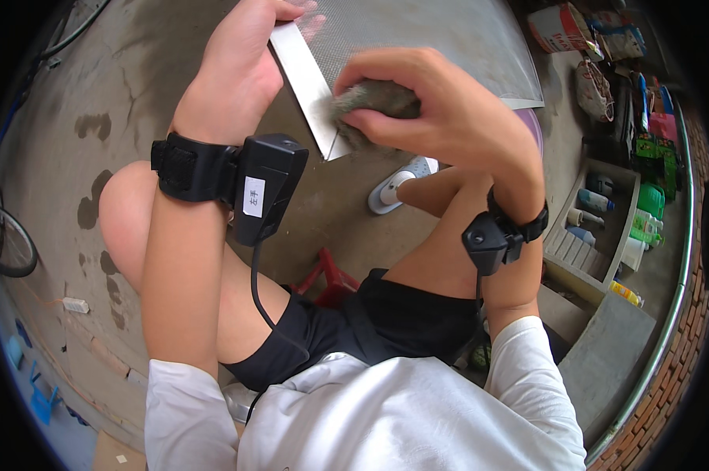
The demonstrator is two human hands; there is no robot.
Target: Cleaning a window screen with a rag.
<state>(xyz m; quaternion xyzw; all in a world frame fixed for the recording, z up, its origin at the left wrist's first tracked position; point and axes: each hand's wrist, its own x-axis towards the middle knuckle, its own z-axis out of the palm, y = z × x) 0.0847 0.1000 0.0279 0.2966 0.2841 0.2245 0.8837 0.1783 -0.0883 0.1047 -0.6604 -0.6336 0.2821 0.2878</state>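
A mesh window screen [360,29] with a white frame [302,76] is held up in front of me, its near corner pointing down towards my legs. My left hand [239,76] grips the frame's left side near the top of the view. Some of its fingers show faintly through the mesh. In my right hand [442,112] is a wadded grey-green cloth or scouring pad [384,100], blurred at its edge. It touches the white frame close to the lower corner. Behind the screen, part of a purple basin [531,126] shows.
Red plastic stool legs [326,277] stand between my knees. At right are a concrete sink [584,253] with bottles in it, green containers [651,200] and a metal pipe [687,247]. A bicycle wheel [13,241] and a power strip [76,305] are at left.
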